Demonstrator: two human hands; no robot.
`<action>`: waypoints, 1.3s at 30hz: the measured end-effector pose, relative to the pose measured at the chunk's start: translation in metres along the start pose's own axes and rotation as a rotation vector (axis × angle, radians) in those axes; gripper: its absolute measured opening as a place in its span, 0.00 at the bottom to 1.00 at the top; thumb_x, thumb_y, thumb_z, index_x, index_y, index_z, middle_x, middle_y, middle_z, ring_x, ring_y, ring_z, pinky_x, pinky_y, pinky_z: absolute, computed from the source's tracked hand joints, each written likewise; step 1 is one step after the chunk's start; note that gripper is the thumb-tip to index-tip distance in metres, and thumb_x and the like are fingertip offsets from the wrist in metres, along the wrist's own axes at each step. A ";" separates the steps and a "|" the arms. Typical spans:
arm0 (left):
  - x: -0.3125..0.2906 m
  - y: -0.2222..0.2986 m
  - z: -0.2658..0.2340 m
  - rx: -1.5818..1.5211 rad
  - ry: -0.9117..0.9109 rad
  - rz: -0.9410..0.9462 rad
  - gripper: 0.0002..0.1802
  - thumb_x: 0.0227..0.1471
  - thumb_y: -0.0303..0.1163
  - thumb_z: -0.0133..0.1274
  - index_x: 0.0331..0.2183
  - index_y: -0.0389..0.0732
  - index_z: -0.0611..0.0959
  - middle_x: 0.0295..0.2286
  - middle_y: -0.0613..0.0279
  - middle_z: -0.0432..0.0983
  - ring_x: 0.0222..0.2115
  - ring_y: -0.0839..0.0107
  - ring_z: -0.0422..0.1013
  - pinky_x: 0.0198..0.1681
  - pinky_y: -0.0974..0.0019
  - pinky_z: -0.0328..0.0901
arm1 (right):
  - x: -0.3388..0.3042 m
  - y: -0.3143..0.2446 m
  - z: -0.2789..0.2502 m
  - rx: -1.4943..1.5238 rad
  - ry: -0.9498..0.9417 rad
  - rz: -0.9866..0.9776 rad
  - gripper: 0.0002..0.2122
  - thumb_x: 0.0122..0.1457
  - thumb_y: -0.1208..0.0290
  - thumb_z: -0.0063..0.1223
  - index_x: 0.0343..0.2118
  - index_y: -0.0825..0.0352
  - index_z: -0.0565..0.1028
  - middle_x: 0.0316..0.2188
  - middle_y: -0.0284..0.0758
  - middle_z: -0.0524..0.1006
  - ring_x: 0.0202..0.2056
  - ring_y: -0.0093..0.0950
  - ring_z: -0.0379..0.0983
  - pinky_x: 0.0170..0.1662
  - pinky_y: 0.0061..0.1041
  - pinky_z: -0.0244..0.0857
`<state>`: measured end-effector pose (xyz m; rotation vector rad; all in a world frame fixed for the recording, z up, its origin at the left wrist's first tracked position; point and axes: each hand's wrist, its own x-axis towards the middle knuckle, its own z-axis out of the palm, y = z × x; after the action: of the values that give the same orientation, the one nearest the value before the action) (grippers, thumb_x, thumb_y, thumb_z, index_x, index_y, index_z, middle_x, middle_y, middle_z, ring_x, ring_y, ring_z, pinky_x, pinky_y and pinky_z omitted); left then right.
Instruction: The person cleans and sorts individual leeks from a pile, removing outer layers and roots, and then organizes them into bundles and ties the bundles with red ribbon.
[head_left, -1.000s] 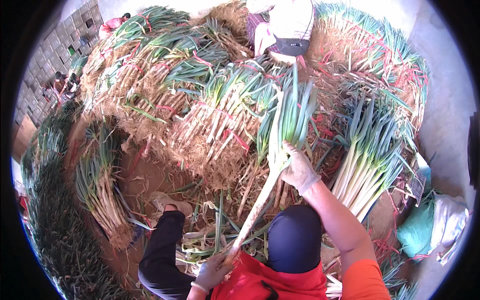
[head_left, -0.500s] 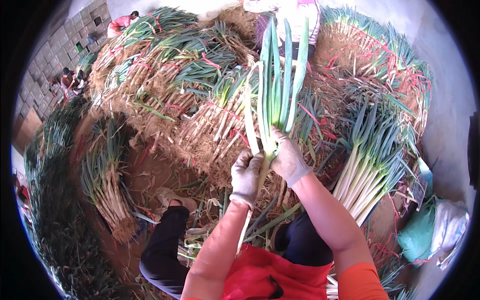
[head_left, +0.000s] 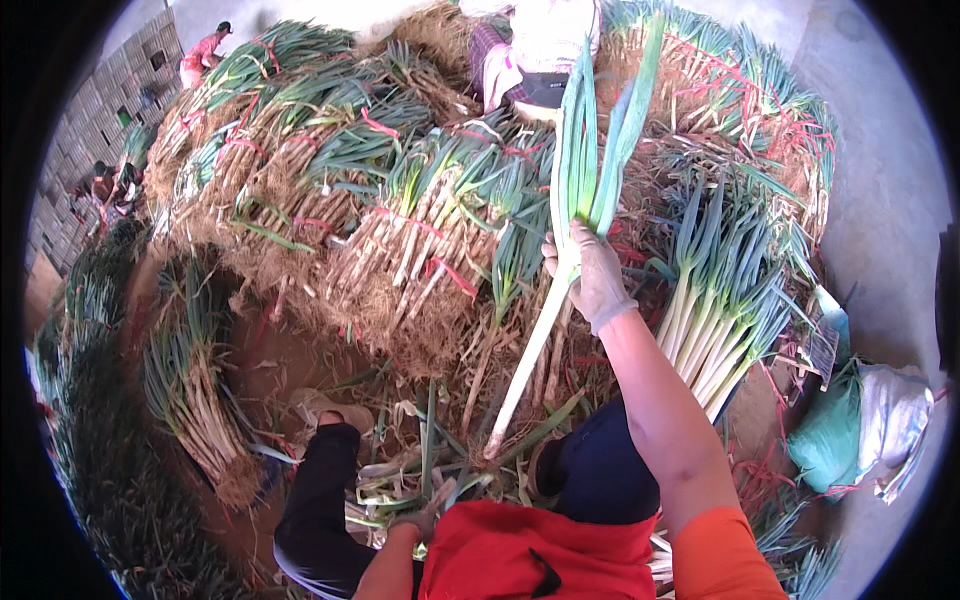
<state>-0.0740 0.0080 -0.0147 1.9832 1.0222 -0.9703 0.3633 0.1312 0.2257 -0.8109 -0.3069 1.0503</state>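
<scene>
My gloved right hand (head_left: 598,272) is closed round a long green onion (head_left: 535,345) where its white stalk meets the green leaves. The stalk slants down toward my lap with its root end lowest, and the leaves (head_left: 590,150) fan upward. My left hand (head_left: 415,522), also gloved, is low beside the red apron (head_left: 500,550), over loose stripped leaves (head_left: 385,490). Its fingers are mostly hidden there. To the right of my right forearm lies a pile of clean white-stalked green onions (head_left: 712,320).
Tied bundles of unpeeled green onions (head_left: 420,220) are heaped ahead. Another bundle (head_left: 200,400) lies left, beside a long dark-green row (head_left: 100,430). A green sack (head_left: 828,440) and a white sack (head_left: 890,415) stand right. A person (head_left: 545,45) is at the far side; others are far left.
My left hand has left the green onion and dropped to beside my lap. The drooping pale outer leaf is gone from the onion. My right hand keeps hold of it, slightly farther right.
</scene>
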 end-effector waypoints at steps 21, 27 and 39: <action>-0.041 0.166 -0.158 -1.286 0.997 0.320 0.14 0.57 0.38 0.54 0.37 0.35 0.79 0.22 0.71 0.71 0.19 0.85 0.63 0.22 0.77 0.60 | -0.010 0.022 0.013 -1.785 0.163 -0.547 0.13 0.55 0.55 0.52 0.31 0.61 0.78 0.21 0.36 0.78 0.20 0.33 0.76 0.24 0.33 0.69; -0.035 0.162 -0.159 -1.349 0.894 0.289 0.15 0.57 0.39 0.54 0.37 0.35 0.79 0.22 0.69 0.72 0.19 0.82 0.64 0.23 0.74 0.61 | -0.031 0.037 0.017 -2.125 0.021 -0.759 0.08 0.52 0.58 0.56 0.27 0.56 0.77 0.16 0.27 0.75 0.16 0.27 0.73 0.20 0.28 0.67; -0.003 0.109 -0.132 -1.235 1.012 0.512 0.19 0.52 0.29 0.56 0.47 0.39 0.76 0.30 0.66 0.76 0.29 0.78 0.71 0.30 0.74 0.66 | -0.045 0.028 0.033 -1.558 -0.809 -0.015 0.16 0.56 0.66 0.56 0.47 0.65 0.71 0.34 0.36 0.76 0.35 0.27 0.75 0.37 0.29 0.72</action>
<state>0.0586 0.0668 0.0765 1.3646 1.0622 0.9138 0.3040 0.1144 0.2341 -1.6740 -1.9641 0.9564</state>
